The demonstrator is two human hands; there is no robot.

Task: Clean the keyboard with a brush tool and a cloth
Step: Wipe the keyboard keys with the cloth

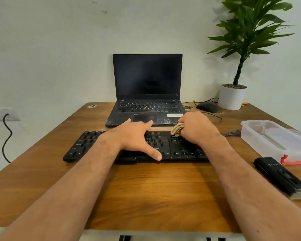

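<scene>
Head view. I see the black keyboard (87, 145) lying flat across the middle of the wooden table (155, 188), long side toward me, just in front of the open laptop (147, 94), whose screen is dark.

Left hand (135, 136) lies spread over the keyboard's middle: fingers straight, reaching toward the far edge, thumb stretched down to the near edge beside the Ctrl key. It pins the board flat and holds nothing.

Right hand (196, 127) is curled tight round a bunched tan cloth (177, 129). The wad sticks out on the thumb side and touches the keys in the upper right part of the keyboard.

Brush tool (281, 178), black with pale bristles at its near end, lies on the table well to the right, apart from both hands, just beside a clear plastic box (274, 136) with a red latch.

Further back on the right: a black mouse (208, 107) with its cable, and a potted plant (232, 97) in a white pot near the wall. A wall socket (0, 114) with a black cord sits at far left.
</scene>
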